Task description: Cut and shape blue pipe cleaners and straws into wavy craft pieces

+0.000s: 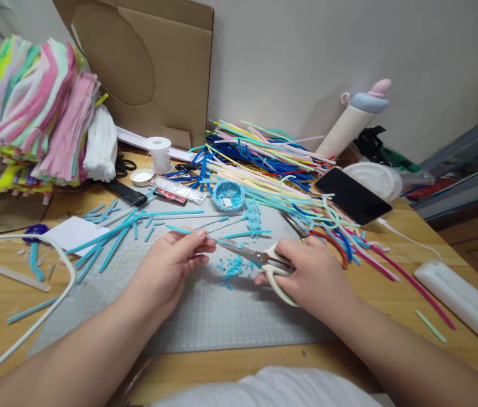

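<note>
Pinched between the fingers of my left hand (179, 254) is a blue pipe cleaner (178, 229), one end poking out past the thumb. My right hand (306, 271) grips white-handled scissors (279, 268); their blades point left and reach the pipe cleaner close to my left fingertips. Below the blades lies a small heap of blue fuzz clippings (233, 269). Beyond my hands sit a round blue fuzzy bowl shape (228, 196) and a wavy blue braided piece (253, 217). Several cut blue pipe cleaners (113, 249) lie left of my left hand.
A grey cutting mat (239, 322) covers the table's middle. Bundled pipe cleaners (39, 113) are stacked at the left, loose colourful ones (264, 164) at the back. A phone (353, 195), orange-handled scissors (332, 246) and a white power strip (468, 302) lie right. A white cable (67, 271) curves at left.
</note>
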